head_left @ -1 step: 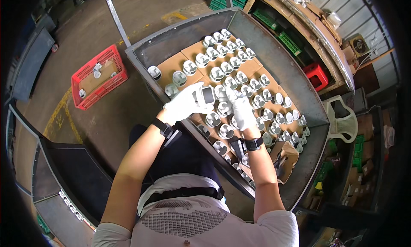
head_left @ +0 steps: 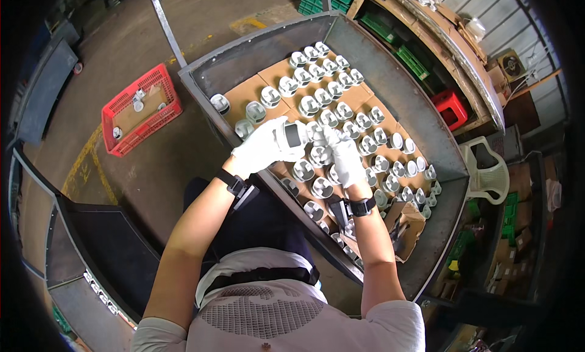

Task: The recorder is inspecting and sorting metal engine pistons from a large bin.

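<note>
Above the metal bin [head_left: 397, 90], the left hand [head_left: 262, 147] clasps a piston [head_left: 294, 135], the right hand [head_left: 346, 160] near it, its hold I can't tell.

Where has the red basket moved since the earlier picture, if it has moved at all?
No, the red basket has not shifted either way against the yellow floor line.

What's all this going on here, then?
Someone's gloved left hand is holding a metal piston over a big metal bin. The gloved right hand is close beside it, though I can't tell whether it grips anything. Many more pistons sit in rough rows on cardboard inside, and a red plastic crate stands off to the left.
</note>
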The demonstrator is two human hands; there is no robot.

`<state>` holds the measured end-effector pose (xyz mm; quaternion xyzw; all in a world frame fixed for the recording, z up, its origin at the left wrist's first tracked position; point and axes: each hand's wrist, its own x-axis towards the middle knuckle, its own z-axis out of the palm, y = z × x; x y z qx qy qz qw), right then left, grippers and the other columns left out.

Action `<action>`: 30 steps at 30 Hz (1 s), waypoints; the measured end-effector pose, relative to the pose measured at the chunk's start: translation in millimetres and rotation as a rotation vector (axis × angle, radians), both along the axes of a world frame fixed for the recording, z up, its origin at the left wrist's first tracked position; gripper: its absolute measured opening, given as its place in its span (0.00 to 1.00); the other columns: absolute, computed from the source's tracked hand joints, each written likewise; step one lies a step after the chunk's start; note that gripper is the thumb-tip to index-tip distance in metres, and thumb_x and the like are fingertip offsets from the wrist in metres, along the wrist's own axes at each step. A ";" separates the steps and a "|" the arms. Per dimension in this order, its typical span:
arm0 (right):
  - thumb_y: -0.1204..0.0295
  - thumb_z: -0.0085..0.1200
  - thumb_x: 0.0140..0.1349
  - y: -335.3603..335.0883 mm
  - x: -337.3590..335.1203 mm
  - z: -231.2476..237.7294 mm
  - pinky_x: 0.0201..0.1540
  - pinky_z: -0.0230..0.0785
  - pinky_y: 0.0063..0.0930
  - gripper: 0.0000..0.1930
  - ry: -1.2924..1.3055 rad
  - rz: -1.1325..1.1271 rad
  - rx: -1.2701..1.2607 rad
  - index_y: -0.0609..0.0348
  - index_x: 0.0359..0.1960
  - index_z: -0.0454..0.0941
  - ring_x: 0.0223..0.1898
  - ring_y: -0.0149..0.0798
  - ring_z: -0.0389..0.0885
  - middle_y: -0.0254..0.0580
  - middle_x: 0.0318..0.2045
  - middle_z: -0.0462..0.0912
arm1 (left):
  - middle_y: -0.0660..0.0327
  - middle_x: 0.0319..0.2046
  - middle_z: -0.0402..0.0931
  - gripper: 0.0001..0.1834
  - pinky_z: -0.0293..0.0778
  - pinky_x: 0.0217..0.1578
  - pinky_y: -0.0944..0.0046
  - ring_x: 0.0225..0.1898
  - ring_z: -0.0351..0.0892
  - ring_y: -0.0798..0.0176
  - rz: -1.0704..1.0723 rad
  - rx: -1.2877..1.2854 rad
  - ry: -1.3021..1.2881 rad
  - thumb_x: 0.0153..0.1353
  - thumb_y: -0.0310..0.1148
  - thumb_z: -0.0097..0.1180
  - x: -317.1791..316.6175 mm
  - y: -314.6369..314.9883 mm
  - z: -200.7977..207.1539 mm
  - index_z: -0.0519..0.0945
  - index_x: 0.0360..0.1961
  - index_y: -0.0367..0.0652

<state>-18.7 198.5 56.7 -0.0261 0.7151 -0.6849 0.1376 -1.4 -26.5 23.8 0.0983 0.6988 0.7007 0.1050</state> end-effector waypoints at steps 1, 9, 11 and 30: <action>0.65 0.47 0.72 2.3 4.3 6.7 0.44 0.72 0.22 0.17 0.004 -0.011 0.077 0.62 0.55 0.78 0.41 0.25 0.79 0.34 0.44 0.84 | 0.50 0.57 0.73 0.45 0.75 0.55 0.62 0.56 0.75 0.61 0.119 -0.160 0.079 0.50 0.31 0.74 0.7 -0.1 0.8 0.62 0.67 0.33; 0.65 0.47 0.72 7.8 3.1 0.1 0.42 0.72 0.20 0.16 0.040 0.026 0.182 0.62 0.53 0.79 0.39 0.24 0.78 0.36 0.40 0.84 | 0.53 0.56 0.73 0.46 0.72 0.58 0.62 0.58 0.73 0.61 0.044 -0.124 0.116 0.45 0.30 0.76 -3.9 -6.6 -12.7 0.62 0.63 0.31; 0.63 0.49 0.71 -9.2 3.6 8.8 0.40 0.72 0.21 0.16 0.145 0.088 0.270 0.62 0.51 0.79 0.37 0.24 0.79 0.40 0.38 0.84 | 0.55 0.50 0.79 0.27 0.76 0.50 0.63 0.49 0.80 0.62 0.127 -0.015 0.262 0.51 0.30 0.71 -2.2 -11.4 -23.0 0.75 0.52 0.36; 0.59 0.58 0.55 -59.9 -139.8 -178.5 0.37 0.79 0.37 0.11 0.368 0.265 1.208 0.51 0.31 0.87 0.35 0.45 0.87 0.44 0.33 0.87 | 0.58 0.30 0.80 0.15 0.75 0.37 0.56 0.33 0.81 0.56 0.629 -1.136 0.764 0.58 0.28 0.52 -21.5 -46.9 7.0 0.78 0.48 0.43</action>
